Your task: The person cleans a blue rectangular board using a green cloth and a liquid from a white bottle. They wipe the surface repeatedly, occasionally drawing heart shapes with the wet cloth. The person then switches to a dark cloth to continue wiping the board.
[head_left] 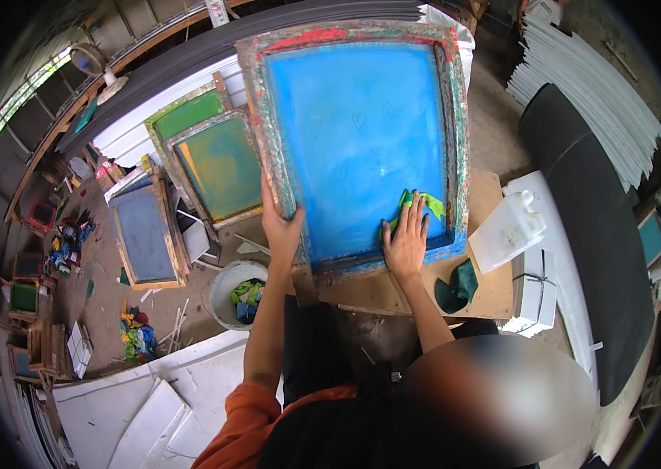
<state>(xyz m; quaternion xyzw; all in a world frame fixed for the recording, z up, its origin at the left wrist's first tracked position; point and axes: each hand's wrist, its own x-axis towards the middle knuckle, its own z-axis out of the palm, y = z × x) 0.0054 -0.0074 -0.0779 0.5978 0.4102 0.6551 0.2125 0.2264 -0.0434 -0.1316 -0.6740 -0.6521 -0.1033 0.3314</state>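
A large silk-screen frame [455, 133] with a paint-stained wooden border is tilted up in front of me, its blue mesh [358, 164] facing me. My left hand [282, 230] grips the frame's left side near the bottom, thumb over the wood. Toward the lower right of the mesh, my right hand [407, 238] presses a bright green rag [433, 206] against the blue surface. Its fingers lie nearly straight over the rag, which sticks out on both sides. Faint drawn outlines, one a heart, mark the mesh. Under the frame is a wooden board [494, 227].
Right of the frame stand a translucent jug [506, 232] and a dark green cloth [457, 288], beside a tied white stack [535, 293]. A bucket of rags [225, 301] stands left of my legs. More screen frames [143, 234] lean at left. White sheets [588, 102] are piled far right.
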